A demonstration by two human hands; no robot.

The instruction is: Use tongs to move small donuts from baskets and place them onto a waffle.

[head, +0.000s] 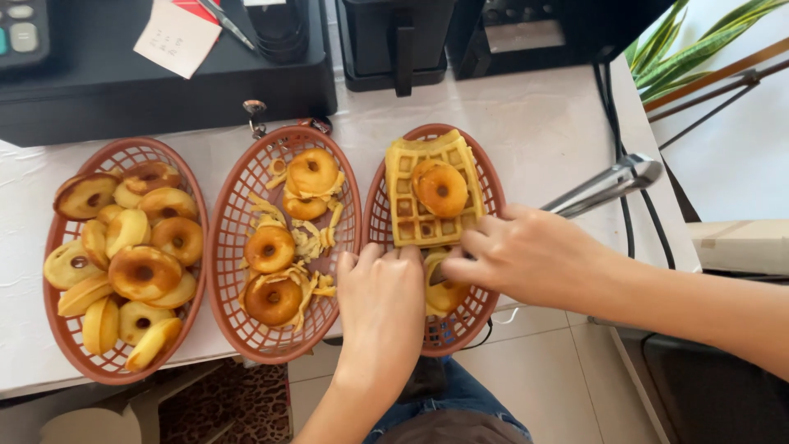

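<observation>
Nearest the camera, the left hand lies palm down across the near rims of two baskets, its fingers curled over the edge between them; whether they pinch anything I cannot tell. Just to its right, the right hand reaches in from the right, fingers bent and pressed against the near edge of a square waffle, with metal tongs sticking out behind the knuckles toward the far right. It is not clear whether that hand grips the tongs.

That waffle sits in the right basket, an oval of reddish-brown plastic weave, with a ring-shaped doughnut on top of it and another golden piece near the hands, partly hidden. Next to it, the middle basket holds four small ring doughnuts among pale broken crumbs and strips. At the far left of the row, the left basket is piled high with many ring doughnuts, some upright on edge.

All three baskets stand in a row on a white counter. Beyond them sits a black cash drawer with a paper note on top.
</observation>
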